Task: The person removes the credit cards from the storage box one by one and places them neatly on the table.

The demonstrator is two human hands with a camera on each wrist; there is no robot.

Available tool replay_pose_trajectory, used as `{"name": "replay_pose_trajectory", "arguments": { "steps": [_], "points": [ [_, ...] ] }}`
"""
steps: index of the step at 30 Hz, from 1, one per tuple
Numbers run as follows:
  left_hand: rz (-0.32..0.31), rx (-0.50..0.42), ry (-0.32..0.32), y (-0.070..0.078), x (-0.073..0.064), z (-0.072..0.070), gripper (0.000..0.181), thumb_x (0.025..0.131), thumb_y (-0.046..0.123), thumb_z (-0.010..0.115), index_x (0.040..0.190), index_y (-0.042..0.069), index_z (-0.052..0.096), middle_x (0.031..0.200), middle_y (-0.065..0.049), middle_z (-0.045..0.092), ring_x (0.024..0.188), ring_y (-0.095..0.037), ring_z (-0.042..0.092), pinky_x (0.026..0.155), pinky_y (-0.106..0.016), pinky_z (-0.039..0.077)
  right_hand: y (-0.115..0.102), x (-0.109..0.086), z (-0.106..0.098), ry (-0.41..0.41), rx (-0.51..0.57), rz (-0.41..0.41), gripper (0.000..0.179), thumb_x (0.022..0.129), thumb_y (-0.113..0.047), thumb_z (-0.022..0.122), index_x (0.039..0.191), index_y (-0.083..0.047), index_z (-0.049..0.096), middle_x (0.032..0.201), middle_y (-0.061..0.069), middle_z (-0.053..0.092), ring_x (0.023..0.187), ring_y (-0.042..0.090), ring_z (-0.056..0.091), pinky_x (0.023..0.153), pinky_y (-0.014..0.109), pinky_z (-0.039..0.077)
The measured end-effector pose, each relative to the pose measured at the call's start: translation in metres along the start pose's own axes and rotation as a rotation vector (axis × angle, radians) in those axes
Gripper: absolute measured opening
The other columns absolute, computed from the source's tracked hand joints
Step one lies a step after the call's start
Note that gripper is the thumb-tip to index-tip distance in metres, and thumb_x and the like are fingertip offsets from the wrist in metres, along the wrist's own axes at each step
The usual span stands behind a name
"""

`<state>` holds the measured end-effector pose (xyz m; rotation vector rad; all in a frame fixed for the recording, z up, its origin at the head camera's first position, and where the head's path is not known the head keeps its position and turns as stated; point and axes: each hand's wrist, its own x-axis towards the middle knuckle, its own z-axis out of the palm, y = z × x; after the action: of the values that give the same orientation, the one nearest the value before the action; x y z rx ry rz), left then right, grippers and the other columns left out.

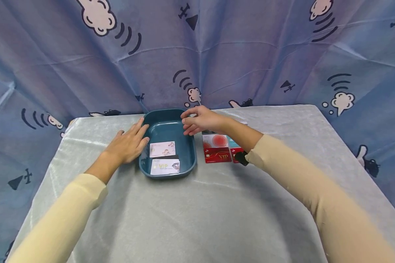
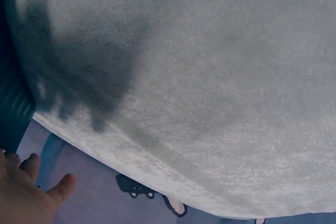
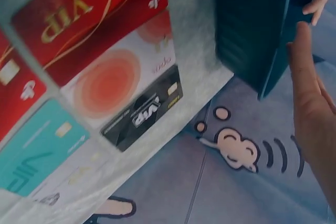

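Note:
A teal rectangular tray [image 1: 164, 132] stands on the table. Inside its near half lie a pale floral card [image 1: 162, 149], a white VIP card [image 1: 165, 167] and a dark card mostly hidden between them. My left hand [image 1: 126, 144] is at the tray's left rim with its fingers spread. Over the far right corner of the tray is my right hand [image 1: 200, 119], fingers loosely bent and nothing visible in them. In the right wrist view that hand [image 3: 312, 98] appears beside the tray wall [image 3: 252, 30].
Right of the tray, several cards lie in rows: a red VIP card [image 3: 89, 19], a white card with a red circle [image 3: 118, 72], a black card [image 3: 147, 108] and a teal card [image 3: 42, 145] among them. My right forearm covers some in the head view. A patterned curtain [image 1: 237, 54] hangs behind.

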<state>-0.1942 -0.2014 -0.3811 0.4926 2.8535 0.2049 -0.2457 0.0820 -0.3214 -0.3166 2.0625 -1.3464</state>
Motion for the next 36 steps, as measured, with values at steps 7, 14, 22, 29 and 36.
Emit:
{"name": "replay_pose_trajectory", "arguments": {
  "steps": [7, 14, 22, 29, 36],
  "points": [
    [-0.001, -0.001, 0.017, 0.0, 0.001, 0.001, 0.062, 0.108, 0.039, 0.026, 0.16, 0.007, 0.016, 0.167, -0.011, -0.002, 0.152, -0.034, 0.012, 0.114, -0.067, 0.014, -0.004, 0.012, 0.014, -0.107, -0.015, 0.113, 0.055, 0.105, -0.029, 0.051, 0.15, -0.004, 0.034, 0.14, 0.028, 0.051, 0.123, 0.038, 0.058, 0.101, 0.043, 0.049],
    [-0.007, -0.003, 0.015, 0.0, 0.001, 0.001, 0.062, 0.108, 0.04, 0.026, 0.16, 0.007, 0.015, 0.167, -0.011, -0.002, 0.152, -0.033, 0.012, 0.114, -0.067, 0.015, -0.007, 0.023, 0.025, -0.145, -0.051, 0.182, 0.059, 0.104, -0.032, 0.052, 0.15, -0.003, 0.03, 0.143, 0.027, 0.049, 0.126, 0.038, 0.056, 0.102, 0.044, 0.048],
    [-0.017, 0.003, -0.001, 0.0, 0.002, 0.0, 0.063, 0.107, 0.04, 0.026, 0.16, 0.007, 0.015, 0.167, -0.012, -0.002, 0.152, -0.035, 0.012, 0.114, -0.068, 0.014, -0.007, 0.032, 0.035, -0.161, -0.069, 0.228, 0.06, 0.103, -0.03, 0.054, 0.15, -0.002, 0.029, 0.144, 0.024, 0.047, 0.125, 0.037, 0.056, 0.102, 0.042, 0.049],
    [-0.005, 0.007, 0.006, 0.001, 0.003, 0.0, 0.062, 0.108, 0.04, 0.025, 0.16, 0.007, 0.016, 0.167, -0.011, -0.002, 0.152, -0.034, 0.012, 0.114, -0.068, 0.015, -0.006, 0.038, 0.044, -0.137, -0.089, 0.265, 0.063, 0.103, -0.03, 0.054, 0.152, -0.002, 0.028, 0.143, 0.021, 0.048, 0.122, 0.034, 0.058, 0.099, 0.039, 0.051],
    [-0.002, 0.01, 0.007, 0.001, 0.001, -0.001, 0.061, 0.108, 0.039, 0.026, 0.159, 0.007, 0.016, 0.167, -0.012, -0.002, 0.151, -0.035, 0.013, 0.113, -0.069, 0.016, -0.007, 0.042, 0.05, -0.127, -0.1, 0.268, 0.063, 0.103, -0.03, 0.055, 0.153, -0.001, 0.029, 0.139, 0.022, 0.051, 0.12, 0.035, 0.059, 0.098, 0.039, 0.052]
  ]
}}
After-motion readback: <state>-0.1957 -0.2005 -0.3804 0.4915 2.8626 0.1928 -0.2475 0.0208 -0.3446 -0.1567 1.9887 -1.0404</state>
